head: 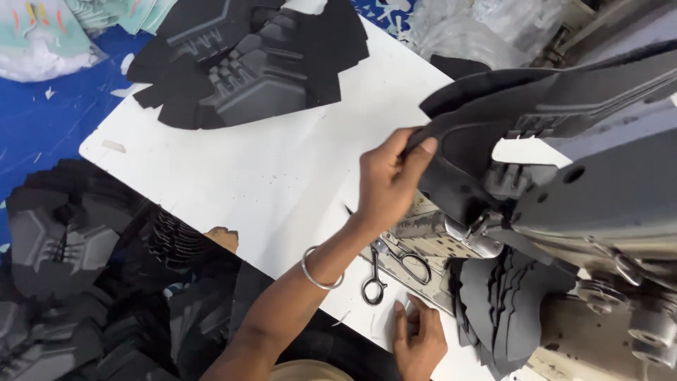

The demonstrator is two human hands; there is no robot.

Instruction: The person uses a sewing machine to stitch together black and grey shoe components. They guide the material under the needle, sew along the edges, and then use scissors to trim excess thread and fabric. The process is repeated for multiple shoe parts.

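We see our left hand (390,180), a metal bangle (321,271) on its wrist, raised over the white table (247,169), thumb and fingers pinched on the edge of a black shoe-upper piece (508,106) that stretches right toward the sewing machine (606,204). Our right hand (420,342) rests flat on the near edge of the table, fingers spread, just right of a pair of scissors (384,271) lying on the tabletop. Beside it, under the machine, sits a fanned stack of black cut pieces (504,303). At the far side of the table lies a heap of black and grey uppers (247,60). More such pieces (77,282) pile up at near left, off the table.
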